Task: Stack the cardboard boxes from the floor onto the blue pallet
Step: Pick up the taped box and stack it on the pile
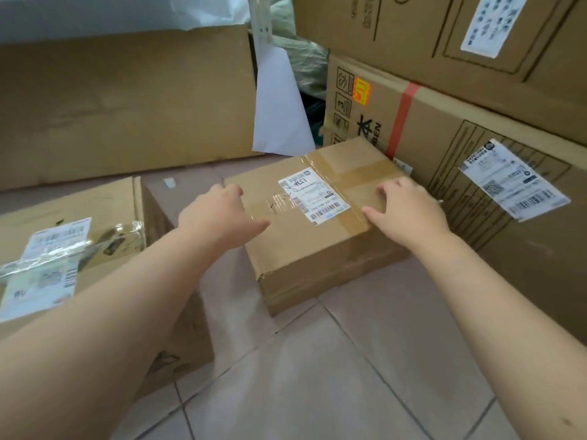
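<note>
A small taped cardboard box [305, 249] with a white shipping label lies on the tiled floor in the middle. My left hand [219, 214] rests over its left top edge, fingers apart and curled toward the side. My right hand [406, 208] lies on the right part of its top, fingers spread over the brown tape. Neither hand has lifted the box. A second cardboard box [104, 217] with a torn label stands at the left, partly under my left forearm. The blue pallet is not in view.
Large cardboard boxes [476, 147] are stacked along the right, touching the small box's far side. A big flat carton [127, 103] leans at the back left, with white sheets [279, 106] and green bags [305, 58] behind it. Bare floor tiles [333, 376] lie in front.
</note>
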